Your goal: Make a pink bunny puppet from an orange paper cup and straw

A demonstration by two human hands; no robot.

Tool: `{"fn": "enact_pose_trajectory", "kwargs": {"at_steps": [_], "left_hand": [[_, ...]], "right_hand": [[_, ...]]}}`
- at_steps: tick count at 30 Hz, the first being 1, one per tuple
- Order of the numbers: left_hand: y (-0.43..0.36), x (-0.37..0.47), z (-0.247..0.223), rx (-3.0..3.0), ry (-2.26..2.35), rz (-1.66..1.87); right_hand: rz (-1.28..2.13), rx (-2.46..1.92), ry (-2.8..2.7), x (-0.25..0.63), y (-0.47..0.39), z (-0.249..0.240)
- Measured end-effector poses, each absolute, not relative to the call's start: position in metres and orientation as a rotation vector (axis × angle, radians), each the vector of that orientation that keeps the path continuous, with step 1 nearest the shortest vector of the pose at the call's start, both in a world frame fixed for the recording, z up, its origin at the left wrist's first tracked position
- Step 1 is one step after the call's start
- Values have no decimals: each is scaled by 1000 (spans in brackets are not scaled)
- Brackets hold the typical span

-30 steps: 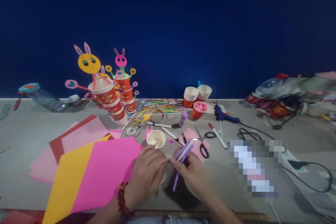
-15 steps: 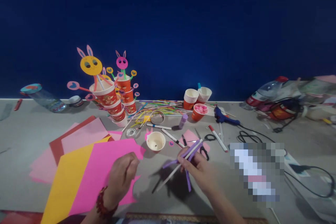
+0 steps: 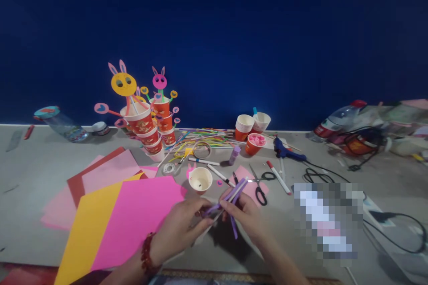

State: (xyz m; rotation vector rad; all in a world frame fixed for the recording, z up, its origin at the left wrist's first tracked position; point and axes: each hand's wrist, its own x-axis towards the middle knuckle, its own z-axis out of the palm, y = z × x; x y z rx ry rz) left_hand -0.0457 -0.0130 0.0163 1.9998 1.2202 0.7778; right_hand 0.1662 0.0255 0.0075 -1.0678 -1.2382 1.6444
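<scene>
Near the front middle of the table, my right hand (image 3: 245, 214) pinches a bundle of purple strips (image 3: 235, 228) and a white stick (image 3: 246, 179), which cross at its fingertips. My left hand (image 3: 185, 222), with a red bead bracelet at the wrist, is at the left end of the bundle. Its fingers and thumb close round the lower end of the white stick and a purple strip. Just behind the hands stands a white-lined paper cup (image 3: 200, 179). Black-handled scissors (image 3: 261, 195) lie right of the bundle on pink paper.
Coloured sheets (image 3: 133, 213) spread at left. Stacked red cups with rabbit faces (image 3: 123, 83) stand behind them. Farther back are coloured sticks (image 3: 207, 136), a cup of pink pieces (image 3: 256, 141) and a blue glue gun (image 3: 289, 151). A cable (image 3: 319, 176) and a bottle (image 3: 337, 120) are at right.
My left hand has moved right from above the pink sheet to the bundle and taken hold of its left end. My right hand and the bundle have shifted slightly left.
</scene>
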Motion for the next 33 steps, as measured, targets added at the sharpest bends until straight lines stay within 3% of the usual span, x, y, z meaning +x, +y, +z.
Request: {"fn": "enact_pose_trajectory", "kwargs": {"at_steps": [5,10,17,24,33], "left_hand": [[-13,-38,13,1942,1183,852],[11,-66,7,1830,1474,1347],[48,-71,-30,1938,1359,964],[39,-60,-30,2102,1206,1055],[38,-60,-32,2055,1115,1137]], "right_hand": [[1586,-1074,-1316,175,29,19],[1407,-1027,-1165,189,49,38],[1151,-1022,-1192,179,62,59],[752,-921,-1762,173,58,56],[537,-810,-2087,159,62,44]]}}
